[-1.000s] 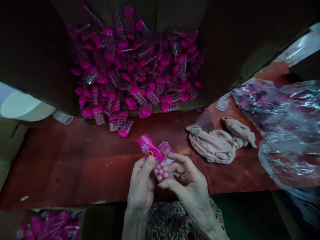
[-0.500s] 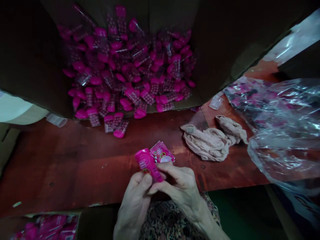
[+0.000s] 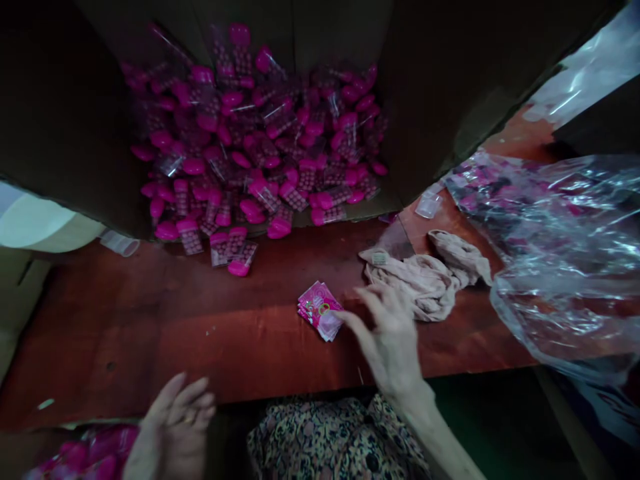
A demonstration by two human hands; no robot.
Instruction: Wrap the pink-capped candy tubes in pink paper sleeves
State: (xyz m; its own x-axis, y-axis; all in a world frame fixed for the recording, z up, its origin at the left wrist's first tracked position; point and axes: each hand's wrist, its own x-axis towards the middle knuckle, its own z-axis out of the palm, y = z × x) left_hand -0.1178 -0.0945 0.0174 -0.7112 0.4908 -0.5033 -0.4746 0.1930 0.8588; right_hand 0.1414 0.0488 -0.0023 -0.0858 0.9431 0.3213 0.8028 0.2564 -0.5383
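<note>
A small stack of pink printed cards (image 3: 320, 308) lies on the red-brown table. My right hand (image 3: 393, 340) is just right of it, fingers apart and holding nothing, its thumb by the stack's right edge. At the lower left my left hand (image 3: 175, 423) hangs over the table's front edge beside a box of pink packs (image 3: 85, 457); its fingers are spread, a ring shows, and nothing is in it. Small clear containers with pink caps and pink beads (image 3: 265, 190) fill the big open carton (image 3: 430, 100) beyond.
Three pink-capped containers (image 3: 234, 250) lie before the carton. A crumpled beige cloth (image 3: 425, 283) is at the right, near a clear cup (image 3: 429, 203) and a large clear plastic bag (image 3: 565, 267). Another clear cup (image 3: 120, 243) and a pale round container (image 3: 45, 223) are at the left.
My hands have come apart. The pink pack they held is no longer visible. My left hand went left and down to the lower box; my right hand moved up and right beside the card stack.
</note>
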